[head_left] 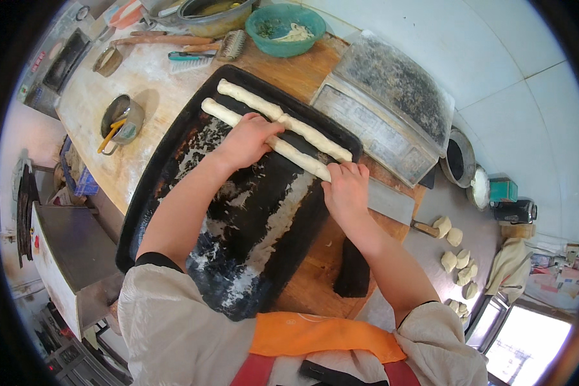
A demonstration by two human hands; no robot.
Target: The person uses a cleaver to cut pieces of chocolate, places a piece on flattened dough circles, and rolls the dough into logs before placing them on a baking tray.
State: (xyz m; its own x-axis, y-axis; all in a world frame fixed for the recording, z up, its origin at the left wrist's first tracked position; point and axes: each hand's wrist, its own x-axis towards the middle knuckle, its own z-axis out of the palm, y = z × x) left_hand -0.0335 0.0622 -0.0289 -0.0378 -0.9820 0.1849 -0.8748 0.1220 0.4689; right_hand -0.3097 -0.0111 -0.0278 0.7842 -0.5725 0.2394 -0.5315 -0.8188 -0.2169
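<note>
Beige shirt (180, 328) before a black tray (125, 241), dough lengths on its far side.
Near rope (299, 159) lies alongside the far rope (251, 98); the left hand (246, 140) covers its middle, grip hidden, I cannot tell; the right hand (347, 188) pinches its right end, probably steadying soft dough.

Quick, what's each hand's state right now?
Left hand: curled over the near dough strip; grip can't be told.
Right hand: closed, holding that strip's right end.
</note>
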